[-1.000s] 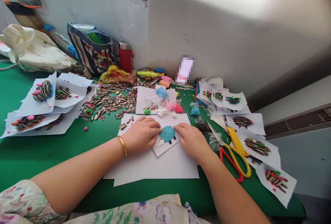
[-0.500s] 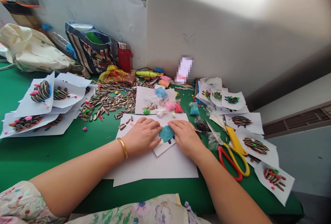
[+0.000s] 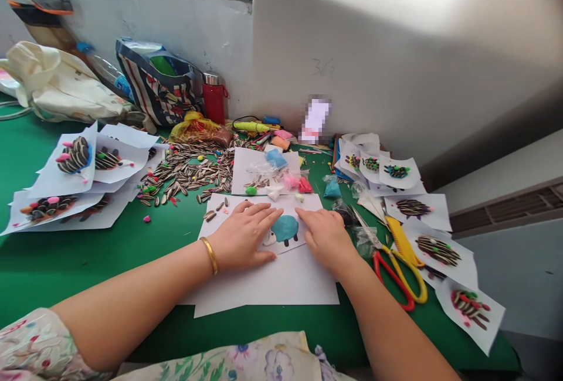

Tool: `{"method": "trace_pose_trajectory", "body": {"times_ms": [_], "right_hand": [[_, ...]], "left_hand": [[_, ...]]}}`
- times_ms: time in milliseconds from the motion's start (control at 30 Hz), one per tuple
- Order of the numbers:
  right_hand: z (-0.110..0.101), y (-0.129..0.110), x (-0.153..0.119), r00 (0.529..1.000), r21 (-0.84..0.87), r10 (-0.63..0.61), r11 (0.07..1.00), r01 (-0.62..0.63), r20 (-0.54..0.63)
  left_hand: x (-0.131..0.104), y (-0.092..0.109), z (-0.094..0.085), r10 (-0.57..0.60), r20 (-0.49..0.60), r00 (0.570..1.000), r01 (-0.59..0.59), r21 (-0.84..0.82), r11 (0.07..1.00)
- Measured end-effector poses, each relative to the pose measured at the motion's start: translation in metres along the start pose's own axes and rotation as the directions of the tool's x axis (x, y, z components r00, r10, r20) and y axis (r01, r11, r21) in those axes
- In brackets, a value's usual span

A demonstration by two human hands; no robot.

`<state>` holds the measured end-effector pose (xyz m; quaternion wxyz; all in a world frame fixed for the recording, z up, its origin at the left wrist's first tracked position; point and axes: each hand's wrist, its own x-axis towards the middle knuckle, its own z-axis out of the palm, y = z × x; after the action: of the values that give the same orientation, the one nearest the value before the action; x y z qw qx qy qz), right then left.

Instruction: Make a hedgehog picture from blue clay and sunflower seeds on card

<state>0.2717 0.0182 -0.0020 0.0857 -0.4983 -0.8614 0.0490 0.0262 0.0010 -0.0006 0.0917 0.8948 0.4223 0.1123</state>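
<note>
Left hand [image 3: 247, 231] palm down, open, fingers extended together and thumb apart, lying over the left part of a small white card [image 3: 278, 247]; cannot tell whether anything lies under the palm. Right hand [image 3: 328, 237] loosely open, fingers forward, tips just right of the blue clay figure [image 3: 285, 227]; no grip visible. Figure sits on the card between the hands, dark feet toward the near side, pale head partly covered by the left fingers. Card rests on larger white paper [image 3: 281, 284], on the green tabletop [image 3: 114, 246]. Loose seeds [image 3: 210, 215] left of the left hand; seed pile [image 3: 189, 173] farther off. Scissors [image 3: 377, 243] right of the right hand, near seed-decorated cards [image 3: 440, 249].
</note>
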Motion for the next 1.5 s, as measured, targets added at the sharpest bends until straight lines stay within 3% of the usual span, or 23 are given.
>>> {"method": "trace_pose_trajectory", "body": {"times_ms": [333,433,500,733,867,1033,1167,1367,1500], "right_hand": [[0.007,0.004,0.000,0.999,0.073,-0.029,0.997,0.032,-0.043],[0.006,0.002,0.002,0.999,0.090,-0.011,0.996,0.014,-0.030],[0.006,0.002,0.003,1.000,0.102,-0.001,0.995,0.003,-0.024],[0.012,0.007,0.006,1.000,0.121,-0.006,0.993,0.008,-0.017],[0.011,0.008,0.005,1.000,0.127,-0.012,0.992,0.014,-0.021],[0.010,0.008,0.005,1.000,0.125,-0.026,0.992,0.027,-0.010],[0.011,0.008,0.006,0.999,0.128,-0.023,0.991,0.026,-0.028],[0.012,0.010,0.006,0.999,0.160,-0.024,0.987,0.029,-0.032],[0.012,0.010,0.007,0.999,0.159,-0.026,0.987,0.030,-0.025]], "left_hand": [[0.001,-0.005,-0.001,-0.027,-0.019,0.999,0.027,-0.016,1.000],[0.005,-0.012,-0.004,-0.044,-0.074,0.996,0.041,-0.043,0.998],[0.008,-0.022,-0.008,-0.118,-0.157,0.981,0.115,-0.030,0.993],[0.001,-0.076,-0.036,-0.445,-0.331,0.832,0.511,0.144,0.848],[-0.029,-0.104,-0.044,-0.577,-0.280,0.767,0.631,0.166,0.758],[-0.074,-0.132,-0.034,-0.699,-0.265,0.664,0.746,0.173,0.643],[-0.071,-0.145,-0.022,-0.667,-0.275,0.693,0.719,0.198,0.666],[-0.016,-0.149,-0.024,-0.643,-0.239,0.728,0.685,0.200,0.701],[0.007,-0.151,-0.031,-0.628,-0.247,0.738,0.672,0.185,0.717]]}}
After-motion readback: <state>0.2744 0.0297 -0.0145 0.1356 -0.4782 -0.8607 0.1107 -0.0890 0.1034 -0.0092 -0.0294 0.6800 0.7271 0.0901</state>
